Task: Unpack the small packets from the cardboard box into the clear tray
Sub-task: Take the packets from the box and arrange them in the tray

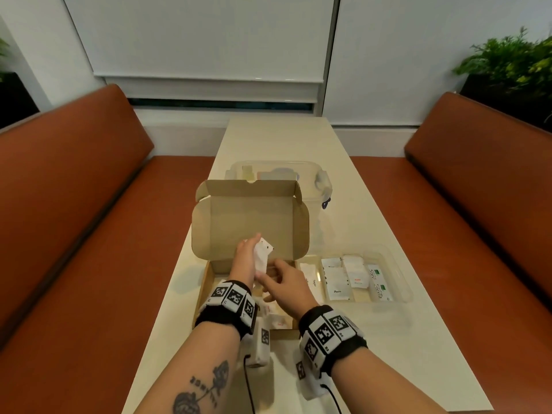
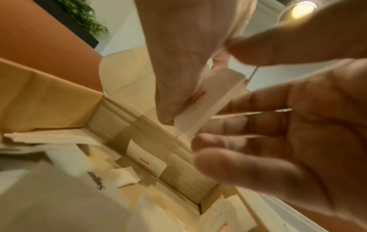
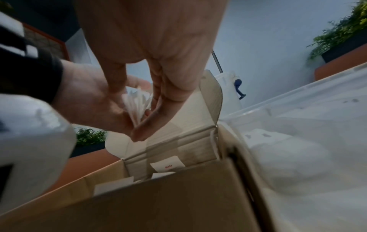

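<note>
Head view: your left hand (image 1: 246,258) holds a bunch of white packets (image 1: 263,255) above the far end of the cardboard box (image 1: 209,282), long axis pointing away from you; your right hand (image 1: 286,283), fingers relaxed, reaches in beside it. The clear tray (image 1: 400,264) lies just right of the box, so the right hand is nearer. Left wrist view: fingers (image 2: 248,172) spread loosely, packets (image 2: 210,100) between both hands, more packets on the box floor. Right wrist view: right fingertips (image 3: 147,128) touch the fanned packets (image 3: 137,105); tray wall at right.
</note>
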Demonstrator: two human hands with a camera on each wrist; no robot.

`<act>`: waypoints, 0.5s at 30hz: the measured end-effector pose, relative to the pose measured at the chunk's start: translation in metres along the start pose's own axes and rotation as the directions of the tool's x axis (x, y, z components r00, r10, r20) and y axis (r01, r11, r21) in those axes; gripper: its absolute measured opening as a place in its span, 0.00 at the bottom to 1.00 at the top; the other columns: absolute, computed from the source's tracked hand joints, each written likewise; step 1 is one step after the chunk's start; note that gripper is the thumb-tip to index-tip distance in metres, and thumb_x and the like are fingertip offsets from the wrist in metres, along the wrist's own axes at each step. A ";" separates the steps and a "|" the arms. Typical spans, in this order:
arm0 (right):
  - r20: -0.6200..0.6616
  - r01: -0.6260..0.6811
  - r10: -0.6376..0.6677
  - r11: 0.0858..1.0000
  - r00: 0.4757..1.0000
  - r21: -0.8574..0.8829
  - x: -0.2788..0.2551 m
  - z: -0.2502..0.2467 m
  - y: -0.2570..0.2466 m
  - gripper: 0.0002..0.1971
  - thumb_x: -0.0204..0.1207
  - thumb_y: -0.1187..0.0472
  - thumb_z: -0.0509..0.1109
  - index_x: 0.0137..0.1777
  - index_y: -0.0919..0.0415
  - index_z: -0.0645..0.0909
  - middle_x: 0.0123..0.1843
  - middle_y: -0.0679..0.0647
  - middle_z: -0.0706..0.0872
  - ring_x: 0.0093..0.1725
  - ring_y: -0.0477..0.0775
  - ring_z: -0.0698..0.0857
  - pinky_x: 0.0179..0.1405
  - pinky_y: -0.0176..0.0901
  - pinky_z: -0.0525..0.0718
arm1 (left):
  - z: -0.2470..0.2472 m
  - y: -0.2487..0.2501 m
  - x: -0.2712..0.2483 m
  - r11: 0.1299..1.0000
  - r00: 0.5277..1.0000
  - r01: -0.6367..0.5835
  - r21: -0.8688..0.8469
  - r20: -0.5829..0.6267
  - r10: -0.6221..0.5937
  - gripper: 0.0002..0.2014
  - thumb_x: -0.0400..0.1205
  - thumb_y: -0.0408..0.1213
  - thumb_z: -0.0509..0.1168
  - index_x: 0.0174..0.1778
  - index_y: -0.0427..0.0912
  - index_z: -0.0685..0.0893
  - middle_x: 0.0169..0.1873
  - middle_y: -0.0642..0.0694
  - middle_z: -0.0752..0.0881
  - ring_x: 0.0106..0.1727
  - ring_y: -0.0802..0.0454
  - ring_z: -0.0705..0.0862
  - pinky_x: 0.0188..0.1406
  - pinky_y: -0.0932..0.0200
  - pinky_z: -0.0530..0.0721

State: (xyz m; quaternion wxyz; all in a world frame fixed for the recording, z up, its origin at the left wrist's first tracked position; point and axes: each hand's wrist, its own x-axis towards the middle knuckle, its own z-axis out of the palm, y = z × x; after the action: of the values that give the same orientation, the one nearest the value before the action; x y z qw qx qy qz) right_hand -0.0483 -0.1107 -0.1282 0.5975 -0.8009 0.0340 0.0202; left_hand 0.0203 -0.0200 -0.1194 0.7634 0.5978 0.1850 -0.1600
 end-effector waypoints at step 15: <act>-0.032 -0.042 0.044 0.998 0.999 0.054 0.008 -0.019 -0.005 0.10 0.79 0.66 0.66 0.58 0.58 0.80 0.40 0.50 0.87 0.25 0.46 0.87 0.30 0.35 0.87 | -0.006 -0.007 -0.016 0.964 0.970 -0.242 0.112 0.062 0.236 0.12 0.80 0.41 0.69 0.53 0.38 0.81 0.46 0.35 0.87 0.43 0.42 0.87 0.43 0.48 0.85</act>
State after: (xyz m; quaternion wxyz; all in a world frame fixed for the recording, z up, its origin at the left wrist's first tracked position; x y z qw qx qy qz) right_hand -0.0401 -0.1276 -0.1185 0.6172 -0.7841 0.0618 0.0187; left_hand 0.0025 -0.0149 -0.1187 0.7444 0.6561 0.0833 -0.0916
